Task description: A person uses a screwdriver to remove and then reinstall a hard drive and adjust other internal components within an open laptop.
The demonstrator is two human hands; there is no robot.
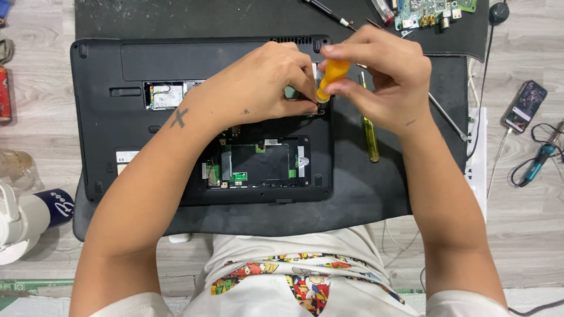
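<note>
Right hand grips the orange screwdriver upright, centre-top of frame; left hand pinches beside its tip on the laptop.

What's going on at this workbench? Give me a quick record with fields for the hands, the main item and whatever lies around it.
Main item: black laptop lying bottom up on a dark mat, its compartments open
Right hand: grips an orange-handled screwdriver, tip down at the laptop's right edge
Left hand: fingers pinched beside the screwdriver tip
Beside laptop: yellow screwdriver on the mat
Far right: phone, blue-handled tool
Top: green circuit board
</note>
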